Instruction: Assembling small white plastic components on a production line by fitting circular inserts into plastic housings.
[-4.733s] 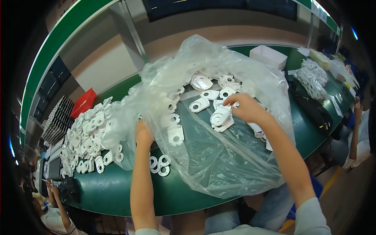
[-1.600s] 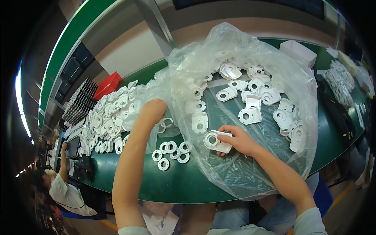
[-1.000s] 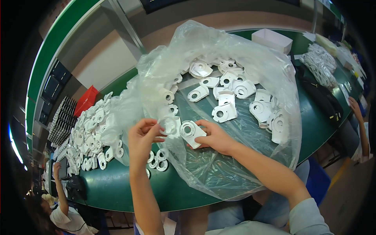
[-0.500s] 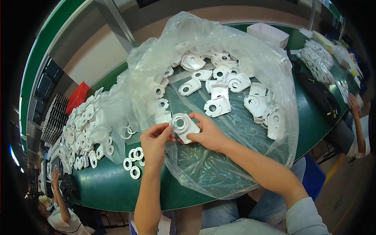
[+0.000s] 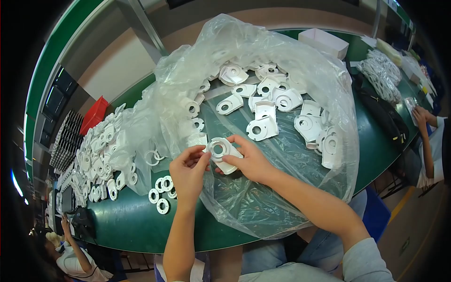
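A white plastic housing (image 5: 228, 165) with a round ringed opening is held over the near left part of the clear plastic bag. My right hand (image 5: 249, 161) grips it from the right, thumb across its lower flat part. Closed at the left rim of the opening is my left hand (image 5: 190, 165), thumb and forefinger against the edge; the exact contact point is hard to see. Several loose white rings (image 5: 163, 206) lie on the green table just left of my left wrist. Similar white housings (image 5: 262, 128) are scattered inside the open bag (image 5: 244, 214) beyond my hands.
A heap of white parts (image 5: 101, 157) covers the table's left side, near a red bin (image 5: 95, 116) and stacked dark trays (image 5: 69, 141). A white box (image 5: 324, 43) stands at the back right, bundled white cords (image 5: 381, 75) beside it. Co-workers sit at both far sides.
The housing has tilted slightly in my right hand, and my left thumb and fingers have shifted at its rim. The co-workers' hands at both sides have moved.
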Demonstrator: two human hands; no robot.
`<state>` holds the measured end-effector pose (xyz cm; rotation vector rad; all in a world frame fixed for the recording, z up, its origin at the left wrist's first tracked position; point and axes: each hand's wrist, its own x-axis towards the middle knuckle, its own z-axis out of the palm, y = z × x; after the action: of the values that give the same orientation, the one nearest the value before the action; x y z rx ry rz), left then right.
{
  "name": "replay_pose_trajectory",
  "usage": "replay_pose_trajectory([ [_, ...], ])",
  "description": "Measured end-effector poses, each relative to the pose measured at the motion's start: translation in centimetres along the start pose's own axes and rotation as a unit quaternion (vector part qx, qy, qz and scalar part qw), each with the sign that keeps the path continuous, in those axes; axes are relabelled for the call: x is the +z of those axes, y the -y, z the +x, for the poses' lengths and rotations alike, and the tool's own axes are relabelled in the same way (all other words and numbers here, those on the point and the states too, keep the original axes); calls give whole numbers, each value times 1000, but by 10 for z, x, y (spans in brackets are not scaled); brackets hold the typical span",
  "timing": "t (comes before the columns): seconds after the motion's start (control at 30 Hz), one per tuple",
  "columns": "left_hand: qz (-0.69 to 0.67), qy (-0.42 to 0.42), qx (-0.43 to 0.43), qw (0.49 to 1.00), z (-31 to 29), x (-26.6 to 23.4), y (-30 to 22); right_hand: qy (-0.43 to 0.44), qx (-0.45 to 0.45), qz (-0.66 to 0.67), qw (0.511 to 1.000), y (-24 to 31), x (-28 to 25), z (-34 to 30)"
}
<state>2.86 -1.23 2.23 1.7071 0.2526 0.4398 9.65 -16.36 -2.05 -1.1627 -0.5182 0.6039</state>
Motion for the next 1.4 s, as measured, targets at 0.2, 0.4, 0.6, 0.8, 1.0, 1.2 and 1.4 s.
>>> replay_pose_trajectory([
  [0.2,10,-2,11,1000,-2,-1,0,-1,13,8,1000,6,2,-1],
  [0.4,20,1,25,999,-2,2,0,-6,2,6,1000,0,-3,1],
  [0.6,34,4,33,999,-2,1,1,-8,40,62,997,8,1,-2],
  [0.8,47,5,39,998,-4,0,1,-2,5,17,1000,4,0,-2],
  [1.0,41,8,55,998,-4,1,2,-17,12,7,1000,-1,-3,0],
  [1.2,-23,8,12,1000,0,1,5,1,53,40,998,7,1,-2],
  [1.4,-72,15,-53,996,3,-5,10,19,88,154,984,3,0,0],
])
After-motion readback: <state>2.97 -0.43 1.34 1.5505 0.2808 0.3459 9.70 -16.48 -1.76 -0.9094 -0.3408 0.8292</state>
